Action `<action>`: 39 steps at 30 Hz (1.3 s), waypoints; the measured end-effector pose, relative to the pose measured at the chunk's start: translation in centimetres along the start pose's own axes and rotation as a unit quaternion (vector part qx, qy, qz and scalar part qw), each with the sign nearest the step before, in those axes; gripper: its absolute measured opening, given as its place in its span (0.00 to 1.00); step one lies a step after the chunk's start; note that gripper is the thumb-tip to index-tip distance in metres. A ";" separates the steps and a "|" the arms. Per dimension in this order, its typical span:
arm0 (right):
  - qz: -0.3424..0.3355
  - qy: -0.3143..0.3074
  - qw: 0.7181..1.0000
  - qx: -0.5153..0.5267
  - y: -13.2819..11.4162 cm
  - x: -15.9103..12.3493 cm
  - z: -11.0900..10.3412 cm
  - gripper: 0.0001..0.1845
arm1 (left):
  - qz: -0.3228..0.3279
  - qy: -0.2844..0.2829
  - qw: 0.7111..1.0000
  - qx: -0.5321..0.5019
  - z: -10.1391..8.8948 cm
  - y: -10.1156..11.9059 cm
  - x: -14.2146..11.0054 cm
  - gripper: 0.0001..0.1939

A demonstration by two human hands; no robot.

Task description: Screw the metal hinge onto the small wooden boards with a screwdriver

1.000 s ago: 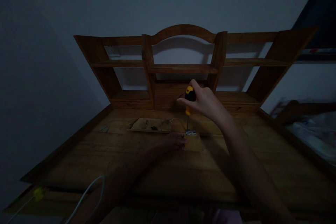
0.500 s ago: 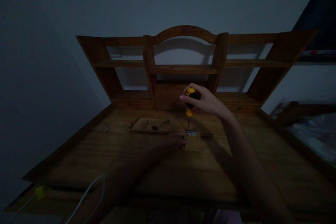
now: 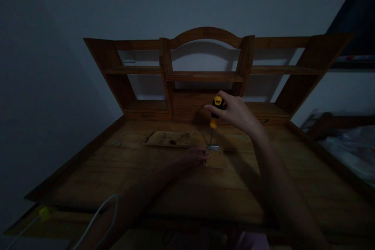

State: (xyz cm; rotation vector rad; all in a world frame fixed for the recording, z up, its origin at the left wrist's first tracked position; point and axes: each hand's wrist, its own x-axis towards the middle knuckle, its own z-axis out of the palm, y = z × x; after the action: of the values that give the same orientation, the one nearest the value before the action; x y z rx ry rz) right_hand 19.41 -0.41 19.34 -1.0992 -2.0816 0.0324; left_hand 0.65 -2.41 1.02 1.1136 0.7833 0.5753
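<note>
My right hand [image 3: 234,111] is closed around the black and yellow handle of a screwdriver [image 3: 213,123], its shaft pointing down and slightly tilted. The tip meets the left end of a small metal hinge [image 3: 214,147]. Under the hinge's near side lies a small light wooden board [image 3: 216,160] on the desk. My left hand [image 3: 197,157] grips this board at its left edge, fingers bent close to the hinge; part of the fingers is in shadow. Behind them lies a longer wooden piece [image 3: 165,138] with dark stains.
A wooden shelf unit [image 3: 205,77] stands along the back of the desk [image 3: 131,172]. Small thin metal pieces [image 3: 117,142] lie at the left. A white cable [image 3: 99,209] loops over my left forearm, and a yellow object [image 3: 44,213] sits by the front left edge.
My right hand and the screwdriver handle have shifted slightly right, so the shaft leans more. The fingers have changed their hold on the handle. My left hand stays at the board.
</note>
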 end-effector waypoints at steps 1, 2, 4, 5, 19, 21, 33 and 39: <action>-0.005 -0.011 1.000 0.009 -0.1 0.0 0.0 0.16 | 0.000 0.005 1.000 -0.002 0.1 0.0 0.0 0.13; -0.012 -0.026 0.999 0.023 -0.1 0.0 -0.1 0.14 | -0.001 0.008 1.000 -0.002 0.1 0.0 0.0 0.13; -0.025 -0.055 0.997 0.055 -0.2 0.1 -0.2 0.11 | -0.004 0.009 1.000 -0.001 0.1 0.0 0.0 0.12; -0.030 -0.060 0.995 0.070 -0.1 0.1 -0.1 0.10 | -0.005 0.007 1.000 0.002 0.0 -0.1 0.1 0.12; 0.005 -0.127 0.966 0.224 -0.1 0.2 -0.4 0.11 | -0.002 -0.003 1.000 -0.025 -0.6 -0.8 0.6 0.14; -0.002 -0.116 0.969 0.217 -0.1 0.1 -0.3 0.12 | -0.003 -0.003 1.000 -0.022 -0.8 -1.0 0.8 0.15; -0.064 -0.086 0.988 0.108 -0.5 0.0 -0.2 0.16 | -0.005 -0.003 0.999 -0.031 -1.0 -1.4 1.3 0.19; -0.061 -0.078 0.988 0.122 -0.2 0.0 -0.1 0.13 | 0.002 -0.013 0.999 -0.031 -1.3 -1.7 1.5 0.15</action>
State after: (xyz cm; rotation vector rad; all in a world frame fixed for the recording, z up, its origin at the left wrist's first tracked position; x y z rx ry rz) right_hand 19.32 -0.60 19.52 -0.8428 -2.2107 0.3132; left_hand 0.60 -1.14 -1.25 1.0642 0.7368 0.5849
